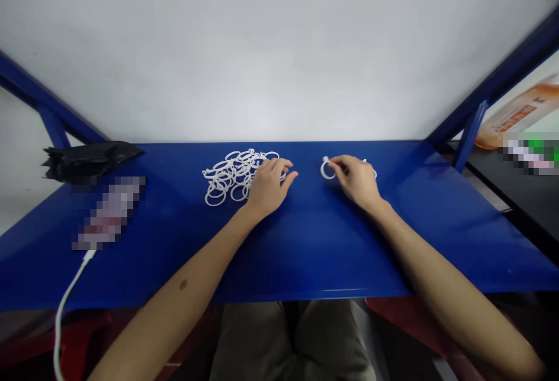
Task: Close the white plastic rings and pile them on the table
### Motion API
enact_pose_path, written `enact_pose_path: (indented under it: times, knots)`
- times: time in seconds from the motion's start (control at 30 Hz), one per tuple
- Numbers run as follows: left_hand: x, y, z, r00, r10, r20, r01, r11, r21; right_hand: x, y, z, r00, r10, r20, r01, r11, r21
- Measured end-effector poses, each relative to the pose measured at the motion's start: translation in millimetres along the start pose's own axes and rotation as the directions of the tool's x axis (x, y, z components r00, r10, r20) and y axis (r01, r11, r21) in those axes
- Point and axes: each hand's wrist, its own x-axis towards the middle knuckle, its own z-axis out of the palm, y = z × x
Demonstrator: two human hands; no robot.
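Two hands engaged: left hand (268, 186) curls over the ring heap (227, 177), grip undeterminable; right hand (356, 180) pinches one ring (326, 171) right of it; judged next need, freeing a single untangled piece.

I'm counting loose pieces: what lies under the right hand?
A white ring sticks out at the fingertips of the right hand; a white sliver shows at its other side. Anything beneath the palm is covered.

Black bag (89, 159), white cable (65, 305) on blue table (314, 253)
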Motion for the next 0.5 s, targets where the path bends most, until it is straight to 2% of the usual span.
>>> enact_pose_path:
  times: [0.07, 0.13, 0.3, 0.4, 0.5]
  knots:
    - [0.7, -8.8, -3.5, 1.0, -0.016, 0.023, 0.012, 0.987, 0.16, 7.8, 23.4, -7.3, 0.986, 0.129, -0.105, -0.137, 0.988, -0.073]
    - [-0.6, -15.4, -6.6, 0.996, -0.036, 0.076, 0.014, 0.961, 0.277, 12.4, 45.2, -14.8, 0.952, 0.249, -0.179, -0.271, 0.956, -0.115]
    - [-4.6, -20.6, -9.8, 0.982, -0.026, 0.188, -0.046, 0.928, 0.369, 12.4, 74.0, -24.7, 0.821, 0.535, -0.198, -0.566, 0.808, -0.163]
    - [-4.3, -20.0, -9.8, 0.982, 0.025, 0.185, -0.089, 0.935, 0.344, 11.1, 75.7, -25.2, 0.763, 0.62, -0.183, -0.647, 0.739, -0.19]
    - [-3.3, -18.8, -10.0, 0.988, 0.064, 0.14, -0.102, 0.954, 0.282, 11.1, 76.1, -25.1, 0.758, 0.636, -0.148, -0.653, 0.733, -0.192]
